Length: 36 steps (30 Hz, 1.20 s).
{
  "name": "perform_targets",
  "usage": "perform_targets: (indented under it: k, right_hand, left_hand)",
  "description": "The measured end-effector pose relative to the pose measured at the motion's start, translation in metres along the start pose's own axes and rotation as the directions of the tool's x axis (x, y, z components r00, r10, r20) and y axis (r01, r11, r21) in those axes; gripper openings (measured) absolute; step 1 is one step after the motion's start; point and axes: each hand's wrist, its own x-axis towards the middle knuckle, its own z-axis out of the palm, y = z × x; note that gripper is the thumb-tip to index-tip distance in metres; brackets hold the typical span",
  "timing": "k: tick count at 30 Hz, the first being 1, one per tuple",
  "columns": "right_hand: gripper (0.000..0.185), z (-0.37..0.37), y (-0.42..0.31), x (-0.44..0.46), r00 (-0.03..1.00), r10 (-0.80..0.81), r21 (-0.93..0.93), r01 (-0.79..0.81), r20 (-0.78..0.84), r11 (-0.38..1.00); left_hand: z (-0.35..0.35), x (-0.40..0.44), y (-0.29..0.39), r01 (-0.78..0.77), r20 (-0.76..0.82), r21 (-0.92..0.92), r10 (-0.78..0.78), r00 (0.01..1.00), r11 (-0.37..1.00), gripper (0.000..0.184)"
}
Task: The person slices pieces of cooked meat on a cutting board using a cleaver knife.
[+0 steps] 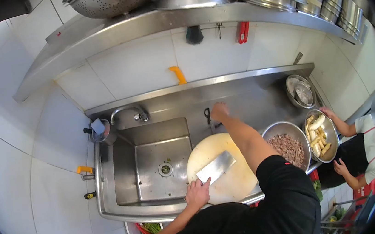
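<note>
A round, pale chopping board (232, 188) lies on the steel counter beside the sink. On it rests a cleaver (217, 167) with a broad shiny blade. My left hand (197, 193) is closed at the cleaver's near-left end, over the board's edge; the handle is hidden under it. My right hand (220, 112) reaches across to the back of the counter, its fingers curled. Just left of it is a black-handled tool, seemingly scissors (207, 113). Whether the right fingers grip anything is hard to make out.
Left of the board is a sink (161, 152) with a tap (140, 115). To the right stand a bowl of chopped meat (288, 147) and a bowl of pale, peeled pieces (318, 135), which a co-worker (353, 153) touches. A shelf (176, 20) with steel pans runs above.
</note>
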Motion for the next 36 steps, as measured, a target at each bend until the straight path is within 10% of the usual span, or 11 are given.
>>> perform_targets:
  k: [3, 5, 8, 12, 21, 25, 31, 34, 35, 36]
  right_hand:
    - [0.055, -0.048, -0.022, 0.021, 0.900, 0.263, 0.752, 0.101, -0.348, 0.651]
    - [0.057, -0.114, -0.044, 0.048, 0.573, 0.330, 0.642, 0.513, -0.750, 0.569]
    - [0.069, -0.230, -0.061, 0.098, 0.361, 0.338, 0.491, 0.546, -0.869, 0.679]
    - [0.064, -0.319, -0.054, 0.124, 0.813, 0.191, 0.486, 0.126, -0.550, 0.865]
    - [0.038, -0.330, -0.037, 0.160, 0.385, -0.150, 0.119, 0.592, -0.911, 0.797]
    - [0.020, -0.336, -0.025, 0.083, 0.756, 0.143, 0.768, 0.638, -0.639, 0.060]
    - [0.029, -0.243, 0.217, 0.060, 0.570, 0.569, 0.558, 0.800, -0.593, -0.220]
    - [0.031, -0.214, 0.411, -0.014, 0.334, 0.866, 0.722, 0.691, -0.372, 0.044]
    - [0.030, -0.174, 0.516, -0.035, 0.266, 0.533, 0.586, 0.187, -0.803, 0.789]
    - [0.034, -0.180, 0.549, -0.078, 0.376, 0.903, 0.882, 0.471, -0.209, 0.008]
  left_hand:
    - [-0.002, 0.002, 0.000, 0.009, 0.016, -0.004, -0.009, 1.000, 1.000, 0.050]
    - [-0.001, 0.001, -0.002, -0.006, -0.005, -0.004, 0.006, 1.000, 1.000, 0.049]
    - [0.002, 0.002, -0.001, 0.009, -0.004, -0.015, -0.009, 1.000, 1.000, 0.048]
    - [0.003, 0.002, -0.002, -0.001, -0.013, 0.006, 0.001, 1.000, 1.000, 0.047]
    - [0.009, 0.002, -0.002, -0.039, -0.087, 0.008, 0.039, 0.995, 0.999, 0.044]
    - [0.010, 0.003, -0.004, -0.034, -0.062, 0.007, 0.034, 0.997, 0.999, 0.045]
    - [0.009, 0.002, -0.003, -0.035, -0.025, 0.015, 0.036, 0.999, 0.999, 0.047]
    - [0.011, 0.001, -0.004, -0.003, 0.015, 0.004, 0.003, 1.000, 1.000, 0.048]
    - [0.011, 0.002, -0.005, 0.008, 0.032, 0.000, -0.008, 0.999, 1.000, 0.049]
    - [0.009, 0.002, -0.006, 0.020, 0.036, 0.004, -0.020, 0.999, 1.000, 0.049]
